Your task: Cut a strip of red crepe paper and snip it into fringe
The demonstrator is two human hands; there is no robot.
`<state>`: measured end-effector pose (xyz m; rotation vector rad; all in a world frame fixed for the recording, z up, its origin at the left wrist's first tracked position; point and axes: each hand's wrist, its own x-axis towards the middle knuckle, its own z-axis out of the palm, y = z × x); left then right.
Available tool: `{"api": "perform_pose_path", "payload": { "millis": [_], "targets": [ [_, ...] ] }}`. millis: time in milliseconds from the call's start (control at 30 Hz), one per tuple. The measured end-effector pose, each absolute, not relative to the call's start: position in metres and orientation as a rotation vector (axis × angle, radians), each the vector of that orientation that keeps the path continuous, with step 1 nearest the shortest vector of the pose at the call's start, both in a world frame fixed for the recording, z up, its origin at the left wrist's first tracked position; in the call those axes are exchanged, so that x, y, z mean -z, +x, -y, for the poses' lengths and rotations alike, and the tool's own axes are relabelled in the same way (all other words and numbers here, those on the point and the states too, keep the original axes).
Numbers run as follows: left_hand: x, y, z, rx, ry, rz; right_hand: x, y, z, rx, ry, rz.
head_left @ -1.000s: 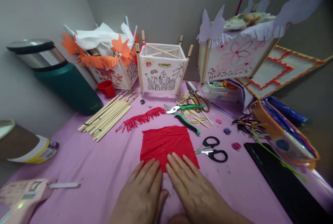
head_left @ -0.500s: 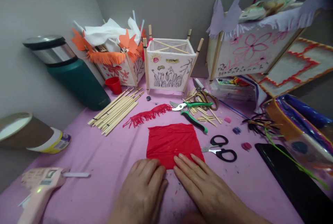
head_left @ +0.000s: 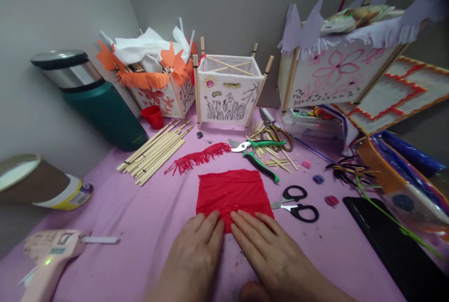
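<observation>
A red cloth piece [head_left: 229, 189], slightly wrinkled, lies flat on the purple tablecloth [head_left: 115, 213]. Fingers of my left hand [head_left: 198, 246] press on its near left edge, stretched forward. My right hand [head_left: 261, 241] rests flat on the near right edge, fingers extended. Both hands cover part of the cloth's near edge. Black-handled scissors [head_left: 298, 203] lie at the cloth's right side. Above the cloth is a fringed red strip [head_left: 203, 154], its right end touching the blade of green-handled pruning shears [head_left: 264, 154].
Wooden sticks [head_left: 157, 152] and a glue gun [head_left: 52, 250] lie on the left, near a paper cup [head_left: 38, 178] and a teal bottle [head_left: 105, 110]. Decorated lanterns [head_left: 228, 96] stand along the wall. A black phone-like slab [head_left: 382, 236] lies at right.
My left hand's fingers have straightened from a curled position and moved forward onto the cloth. My right hand has shifted slightly left. The view has tilted slightly.
</observation>
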<state>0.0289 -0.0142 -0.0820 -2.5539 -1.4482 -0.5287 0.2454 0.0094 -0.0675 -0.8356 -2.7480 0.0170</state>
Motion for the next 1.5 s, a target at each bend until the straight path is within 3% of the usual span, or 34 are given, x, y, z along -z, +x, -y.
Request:
{"api": "perform_pose_path", "payload": {
  "millis": [300, 467, 600, 733, 933, 1167, 1500],
  "targets": [
    [0.084, 0.035, 0.010, 0.388, -2.525, 1.485, 0.071, 0.246, -0.021, 0.138, -1.051, 2.543],
    [0.087, 0.033, 0.006, 0.332, -2.522, 1.458, 0.075, 0.234, -0.029, 0.215, -0.785, 2.681],
    [0.080, 0.021, 0.003, 0.269, -2.498, 1.507, 0.088, 0.231, -0.028, 0.292, -0.813, 2.725],
    [0.072, 0.019, 0.001, 0.372, -2.416, 1.562, 0.095, 0.231, -0.025, 0.312, -0.856, 2.675],
    [0.080, 0.049, 0.001, 0.422, -2.680, 1.275, 0.110, 0.229, -0.026, 0.283, -0.809, 2.607],
    [0.095, 0.044, 0.015, 0.436, -2.648, 1.513, 0.099, 0.232, -0.028, 0.248, -0.789, 2.717],
    [0.078, 0.034, -0.001, 0.322, -2.544, 1.539, 0.094, 0.231, -0.029, 0.259, -0.812, 2.706]
  ]
}}
